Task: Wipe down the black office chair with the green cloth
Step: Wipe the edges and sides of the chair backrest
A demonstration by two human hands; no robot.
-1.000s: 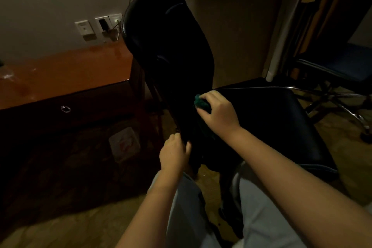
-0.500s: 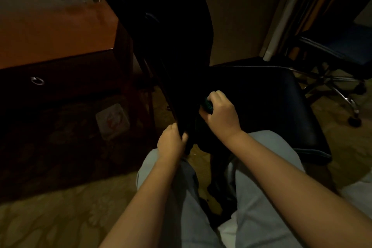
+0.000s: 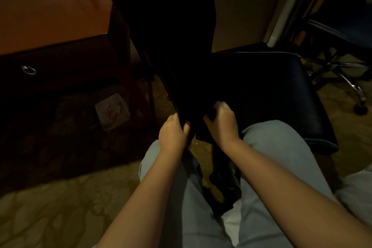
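The black office chair stands right in front of me, its tall backrest (image 3: 177, 26) rising from the seat (image 3: 271, 90). My left hand (image 3: 173, 135) grips the lower edge of the backrest, fingers curled round it. Just right of it, my right hand (image 3: 221, 125) holds the bunched green cloth (image 3: 210, 116) against the bottom of the backrest where it meets the seat. Only a dark sliver of cloth shows by the thumb; the hand hides the rest. My knees in light trousers sit under both arms.
A wooden desk (image 3: 50, 16) with a ring-pull drawer (image 3: 29, 70) stands at the left, close to the backrest. A second chair (image 3: 342, 32) with a chrome wheeled base (image 3: 354, 88) is at the right. A pale packet (image 3: 111, 110) lies on the patterned carpet.
My right hand has slid down the backrest with the cloth to the seat joint, and the cloth is now mostly hidden. My left hand keeps its grip. The view has tilted down.
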